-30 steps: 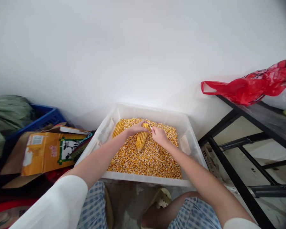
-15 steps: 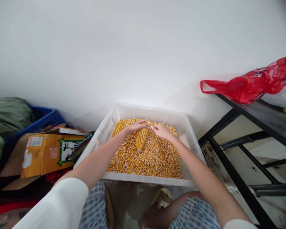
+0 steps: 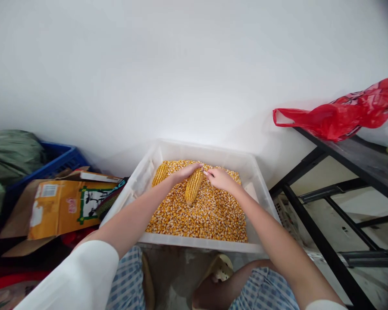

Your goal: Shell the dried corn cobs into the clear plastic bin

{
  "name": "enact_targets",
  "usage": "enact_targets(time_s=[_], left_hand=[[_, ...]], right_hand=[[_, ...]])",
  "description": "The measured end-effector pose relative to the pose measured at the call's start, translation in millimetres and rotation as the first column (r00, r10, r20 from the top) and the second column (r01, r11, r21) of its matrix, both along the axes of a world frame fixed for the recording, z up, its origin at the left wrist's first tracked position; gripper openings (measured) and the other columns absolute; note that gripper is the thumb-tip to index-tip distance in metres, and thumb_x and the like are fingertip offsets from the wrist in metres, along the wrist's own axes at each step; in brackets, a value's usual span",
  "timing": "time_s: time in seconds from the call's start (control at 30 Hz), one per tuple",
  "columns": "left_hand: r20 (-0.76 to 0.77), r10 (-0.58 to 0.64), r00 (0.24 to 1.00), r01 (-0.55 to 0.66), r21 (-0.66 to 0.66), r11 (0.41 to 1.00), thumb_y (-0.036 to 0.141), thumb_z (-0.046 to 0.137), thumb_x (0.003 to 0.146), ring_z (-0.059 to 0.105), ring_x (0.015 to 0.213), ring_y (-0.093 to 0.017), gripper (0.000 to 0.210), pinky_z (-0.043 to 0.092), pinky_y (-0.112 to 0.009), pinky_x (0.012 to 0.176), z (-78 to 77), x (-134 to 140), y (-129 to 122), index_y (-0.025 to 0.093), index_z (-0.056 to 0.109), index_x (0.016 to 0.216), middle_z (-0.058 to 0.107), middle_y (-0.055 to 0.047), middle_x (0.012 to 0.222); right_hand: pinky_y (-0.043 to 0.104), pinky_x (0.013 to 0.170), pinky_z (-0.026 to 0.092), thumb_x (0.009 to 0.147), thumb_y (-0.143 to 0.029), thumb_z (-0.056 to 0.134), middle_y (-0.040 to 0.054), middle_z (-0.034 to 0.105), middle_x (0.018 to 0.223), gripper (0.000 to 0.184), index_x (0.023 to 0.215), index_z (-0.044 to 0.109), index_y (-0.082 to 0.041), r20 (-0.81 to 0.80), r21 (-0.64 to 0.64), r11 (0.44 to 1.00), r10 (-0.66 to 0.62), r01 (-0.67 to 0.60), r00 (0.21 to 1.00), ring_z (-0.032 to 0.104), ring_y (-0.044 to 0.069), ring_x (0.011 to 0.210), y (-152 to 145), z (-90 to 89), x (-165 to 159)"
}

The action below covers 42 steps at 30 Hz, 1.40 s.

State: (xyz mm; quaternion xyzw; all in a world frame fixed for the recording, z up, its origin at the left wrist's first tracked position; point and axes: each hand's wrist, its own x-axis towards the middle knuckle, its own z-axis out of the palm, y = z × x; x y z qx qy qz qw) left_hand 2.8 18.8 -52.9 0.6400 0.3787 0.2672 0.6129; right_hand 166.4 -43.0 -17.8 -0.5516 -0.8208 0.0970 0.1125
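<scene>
An ear of corn [image 3: 194,187], still full of yellow kernels, lies tilted over loose corn kernels [image 3: 197,219] in a translucent white plastic bin [image 3: 207,244]. My left hand [image 3: 188,171] is closed around its far end, with the fingers partly hidden behind the cob. Close to that same end, my right hand [image 3: 218,178] is closed in a pinch. Something small and pale shows at its fingertips, too small to name. A second ear of corn [image 3: 161,174] rests at the bin's back left, beyond my left wrist.
Left of the bin are an orange cardboard box [image 3: 61,211] and a blue crate [image 3: 63,161] with a green plastic bag [image 3: 13,155]. On the right, a black metal frame [image 3: 305,224] carries a red plastic bag [image 3: 330,118]. Behind the bin rises a white wall [image 3: 194,77].
My left hand's fingers have shifted off the top of the ear to its left and far side, so more of its upper end shows. The right hand stays nearly in place.
</scene>
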Motion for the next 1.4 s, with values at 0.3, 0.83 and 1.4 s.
enact_targets(time_s=[0.3, 0.83, 1.4], left_hand=[[0.023, -0.055, 0.998, 0.056, -0.040, 0.998, 0.046, 0.039, 0.076, 0.056, 0.078, -0.018, 0.037, 0.041, -0.029, 0.073, -1.8, 4.7, 0.9, 0.016, 0.058, 0.086, 0.064, -0.003, 0.081], [-0.181, -0.026, 0.983, 0.085, 0.324, 0.942, 0.047, 0.035, 0.080, 0.049, 0.098, -0.017, 0.036, 0.033, -0.027, 0.090, -3.3, 9.5, -3.7, 0.018, 0.057, 0.088, 0.060, -0.002, 0.098], [-0.185, 0.170, 0.968, -0.102, 0.331, 0.938, 0.048, 0.032, 0.079, 0.051, 0.096, -0.020, 0.045, 0.033, -0.029, 0.090, -11.4, 2.7, 10.4, 0.015, 0.062, 0.083, 0.061, -0.004, 0.096]], right_hand=[[0.022, 0.056, 0.031, 0.089, -0.027, 0.035, 0.0071, 0.066, 0.082, 0.032, 0.084, 0.065, -0.015, 0.068, -0.023, 0.997, -0.068, 0.070, 0.995, 0.056, 0.015, 0.067, -1.8, 4.1, 1.4], [0.023, 0.063, 0.035, 0.089, -0.026, 0.035, 0.0097, 0.066, 0.084, 0.032, 0.085, 0.065, -0.015, 0.128, -0.006, 0.985, -0.168, 0.170, 0.977, 0.059, 0.018, 0.075, 0.1, -5.9, -0.9], [0.022, 0.058, 0.032, 0.092, -0.030, 0.029, 0.0048, 0.065, 0.079, 0.037, 0.080, 0.062, -0.017, -0.013, -0.050, 0.995, -0.088, 0.087, 0.996, 0.056, 0.015, 0.070, 4.3, -12.5, -6.8]])
